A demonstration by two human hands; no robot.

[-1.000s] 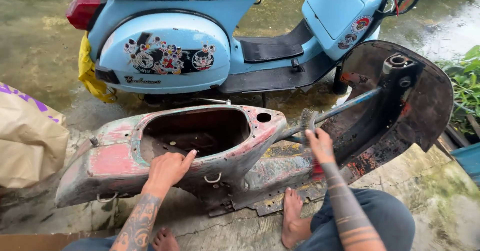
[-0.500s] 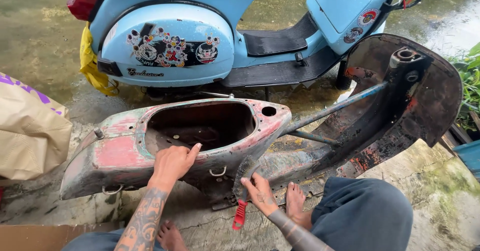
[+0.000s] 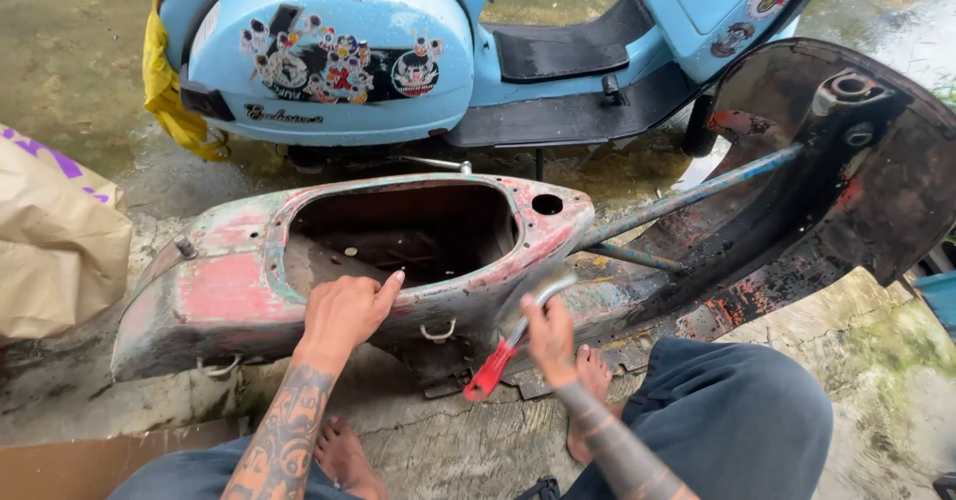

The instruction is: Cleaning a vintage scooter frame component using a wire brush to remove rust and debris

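A stripped, rusty scooter body shell (image 3: 229, 291) with worn red and green paint lies on the wet concrete in front of me. My left hand (image 3: 344, 311) rests flat on the rim of its open seat cavity (image 3: 398, 231). My right hand (image 3: 550, 336) grips a metal tool with a red handle (image 3: 490, 371), the shaft curving up against the shell's side. My bare feet (image 3: 593, 371) sit under the shell's edge.
A light blue scooter (image 3: 398, 52) with stickers on its side panel stands just behind the shell. The shell's rusty front legshield (image 3: 856, 161) rises at the right with a bar (image 3: 687, 196) across it. A tan sack (image 3: 55, 241) sits at the left; a yellow cloth (image 3: 164, 82) hangs from the blue scooter.
My right hand left the shell's front bar, dropped to the ground beside my foot and now holds the red-handled tool up against the shell. My left hand stayed on the rim.
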